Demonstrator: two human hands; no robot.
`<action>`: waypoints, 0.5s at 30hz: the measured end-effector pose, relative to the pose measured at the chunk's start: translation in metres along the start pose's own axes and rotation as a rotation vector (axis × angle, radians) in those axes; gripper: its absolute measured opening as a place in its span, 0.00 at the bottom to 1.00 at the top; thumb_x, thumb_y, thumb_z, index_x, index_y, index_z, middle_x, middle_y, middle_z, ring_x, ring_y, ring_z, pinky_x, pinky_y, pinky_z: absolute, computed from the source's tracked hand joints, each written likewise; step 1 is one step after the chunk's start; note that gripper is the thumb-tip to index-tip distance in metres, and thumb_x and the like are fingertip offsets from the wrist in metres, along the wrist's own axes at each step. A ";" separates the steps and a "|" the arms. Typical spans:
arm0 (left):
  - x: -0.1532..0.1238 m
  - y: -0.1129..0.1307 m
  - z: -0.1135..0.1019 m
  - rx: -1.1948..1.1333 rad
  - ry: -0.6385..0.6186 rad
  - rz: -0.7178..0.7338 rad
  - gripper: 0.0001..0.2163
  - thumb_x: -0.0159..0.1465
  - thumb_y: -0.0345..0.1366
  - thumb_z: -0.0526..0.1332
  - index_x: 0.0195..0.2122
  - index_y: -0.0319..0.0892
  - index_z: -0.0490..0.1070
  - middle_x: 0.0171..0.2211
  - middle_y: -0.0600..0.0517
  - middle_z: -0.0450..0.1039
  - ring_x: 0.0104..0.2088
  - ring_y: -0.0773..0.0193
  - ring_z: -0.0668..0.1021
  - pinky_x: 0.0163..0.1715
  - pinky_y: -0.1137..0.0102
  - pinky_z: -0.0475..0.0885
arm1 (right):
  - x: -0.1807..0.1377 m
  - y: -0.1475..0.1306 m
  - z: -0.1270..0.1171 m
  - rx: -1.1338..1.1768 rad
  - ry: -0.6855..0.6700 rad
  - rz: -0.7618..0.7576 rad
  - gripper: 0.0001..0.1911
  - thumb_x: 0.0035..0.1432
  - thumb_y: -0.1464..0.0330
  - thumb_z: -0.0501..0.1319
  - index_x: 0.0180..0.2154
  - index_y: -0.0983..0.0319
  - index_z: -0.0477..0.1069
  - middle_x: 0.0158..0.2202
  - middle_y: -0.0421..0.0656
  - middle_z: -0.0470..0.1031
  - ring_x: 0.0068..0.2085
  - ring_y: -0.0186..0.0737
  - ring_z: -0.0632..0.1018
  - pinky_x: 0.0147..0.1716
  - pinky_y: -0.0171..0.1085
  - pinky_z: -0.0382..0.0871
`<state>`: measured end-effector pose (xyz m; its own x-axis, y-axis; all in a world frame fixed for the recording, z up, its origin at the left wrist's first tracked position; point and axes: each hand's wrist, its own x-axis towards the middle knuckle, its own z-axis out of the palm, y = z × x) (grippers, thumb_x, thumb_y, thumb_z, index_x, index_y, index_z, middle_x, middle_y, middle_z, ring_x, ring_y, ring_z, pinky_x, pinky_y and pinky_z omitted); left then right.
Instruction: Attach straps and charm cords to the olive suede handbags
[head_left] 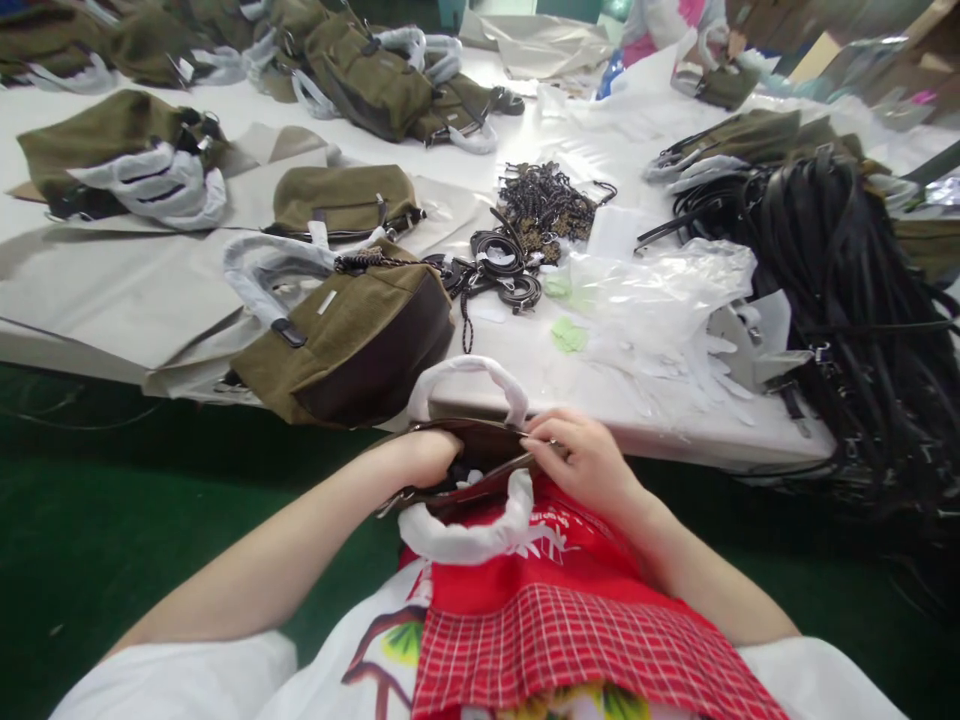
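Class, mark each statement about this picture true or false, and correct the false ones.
1. The left hand is inside the open bag, with the right hand at its rim. True.
2. Both bag handles are bare. False: they are covered in white wrapping.
3. Light green scraps lie on the table. True.
4. Black straps hang at the picture's right. True.
5. The apron is plain blue. False: it is red, partly checked.

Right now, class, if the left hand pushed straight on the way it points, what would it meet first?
Most likely the inside of the open bag, since the left hand is sunk into its mouth; the fingertips are hidden, so depth is unclear.
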<state>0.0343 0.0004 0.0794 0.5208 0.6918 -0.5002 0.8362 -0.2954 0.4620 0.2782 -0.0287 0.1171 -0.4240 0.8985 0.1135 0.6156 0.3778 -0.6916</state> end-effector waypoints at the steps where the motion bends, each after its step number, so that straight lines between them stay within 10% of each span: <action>1: -0.004 -0.003 -0.005 0.031 -0.060 -0.006 0.09 0.61 0.33 0.66 0.43 0.39 0.75 0.42 0.45 0.78 0.40 0.57 0.80 0.41 0.61 0.76 | -0.003 0.013 -0.007 -0.068 0.108 0.097 0.11 0.64 0.62 0.59 0.34 0.60 0.76 0.37 0.47 0.79 0.39 0.42 0.78 0.44 0.40 0.70; 4: -0.012 -0.006 -0.020 0.073 -0.147 -0.005 0.10 0.56 0.27 0.63 0.39 0.42 0.79 0.40 0.44 0.81 0.38 0.53 0.81 0.39 0.64 0.74 | -0.010 0.054 -0.009 -0.132 0.153 0.385 0.17 0.61 0.55 0.60 0.42 0.61 0.75 0.30 0.45 0.77 0.34 0.44 0.77 0.38 0.40 0.70; 10: -0.012 0.016 -0.033 0.109 -0.134 -0.004 0.12 0.62 0.35 0.56 0.40 0.45 0.79 0.39 0.45 0.82 0.37 0.53 0.81 0.36 0.66 0.72 | -0.004 0.093 0.029 0.515 -0.077 0.551 0.27 0.61 0.49 0.54 0.45 0.65 0.72 0.17 0.33 0.66 0.17 0.32 0.67 0.19 0.32 0.61; 15: -0.021 0.023 -0.053 -0.020 0.277 0.105 0.15 0.67 0.39 0.52 0.45 0.44 0.77 0.44 0.47 0.80 0.44 0.56 0.80 0.48 0.66 0.71 | -0.002 0.091 0.035 0.575 -0.027 0.558 0.24 0.57 0.52 0.60 0.46 0.65 0.70 0.17 0.33 0.67 0.19 0.32 0.69 0.19 0.31 0.63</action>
<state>0.0338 0.0138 0.1392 0.5355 0.8123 -0.2312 0.7752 -0.3641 0.5161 0.3121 -0.0039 0.0288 -0.1749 0.9126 -0.3695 0.3057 -0.3064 -0.9015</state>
